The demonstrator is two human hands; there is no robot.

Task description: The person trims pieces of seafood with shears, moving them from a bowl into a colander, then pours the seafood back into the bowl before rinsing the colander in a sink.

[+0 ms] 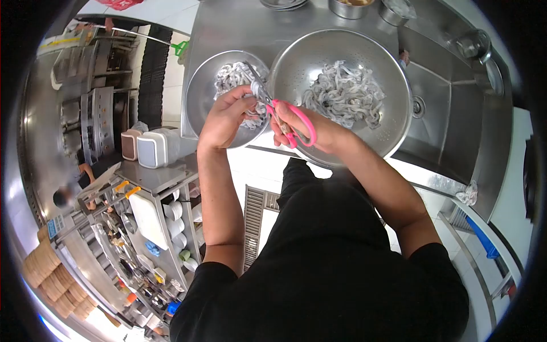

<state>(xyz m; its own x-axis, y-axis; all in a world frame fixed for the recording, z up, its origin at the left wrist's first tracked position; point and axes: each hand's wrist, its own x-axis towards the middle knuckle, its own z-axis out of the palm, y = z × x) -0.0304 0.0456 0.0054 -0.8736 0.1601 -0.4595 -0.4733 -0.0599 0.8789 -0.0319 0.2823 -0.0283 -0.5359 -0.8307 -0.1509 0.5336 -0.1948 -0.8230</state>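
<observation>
Pink-handled scissors [311, 124], one pair, metal blades angled toward the upper left, held in the right hand [327, 134], its fingers closed about the handles. Left hand [225, 121], upper centre-left of the frame: thumb and fingers pinched on a pale strip [257, 90], beside the blades. Small steel bowl [199, 100], beneath the left hand, containing greyish-white strips [232, 73]. Large steel colander [394, 111], perforated, just right of the bowl, containing a tangled heap of similar strips [348, 91]. Both vessels stand on a stainless counter [228, 25]. Steel sink [428, 82], upper right, with a round drain [419, 106]. Along the top edge: stacked plates [285, 4] and two round metal containers [350, 9], contents partly visible. Green-headed tool [180, 49], upper left. Lidded bins [152, 149], one brownish, one white and grey, left of centre, on a metal unit. White board [148, 219] and stacked white bowls [175, 227], lower left. Another person [88, 176], dark-clothed, at the left.
</observation>
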